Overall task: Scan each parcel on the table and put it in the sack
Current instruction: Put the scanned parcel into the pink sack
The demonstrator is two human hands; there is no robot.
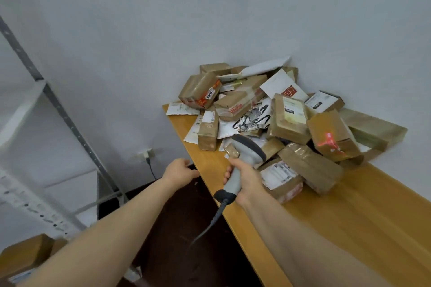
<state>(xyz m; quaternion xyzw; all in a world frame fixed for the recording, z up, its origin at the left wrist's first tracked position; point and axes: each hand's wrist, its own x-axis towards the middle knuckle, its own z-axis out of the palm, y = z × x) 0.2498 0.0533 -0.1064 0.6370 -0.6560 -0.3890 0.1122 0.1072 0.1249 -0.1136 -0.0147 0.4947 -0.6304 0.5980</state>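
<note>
Wooden table (349, 205) holds piled parcels (289, 114); right hand (247, 182) grips scanner (247, 149).

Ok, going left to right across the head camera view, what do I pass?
Metal shelf frame → wall socket → left hand at the table edge → scanner, gripped by the right hand → box with red tape in the parcel pile.

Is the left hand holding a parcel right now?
No, the left hand holds nothing and sits at the edge of the table, while the right hand grips the scanner.
</note>
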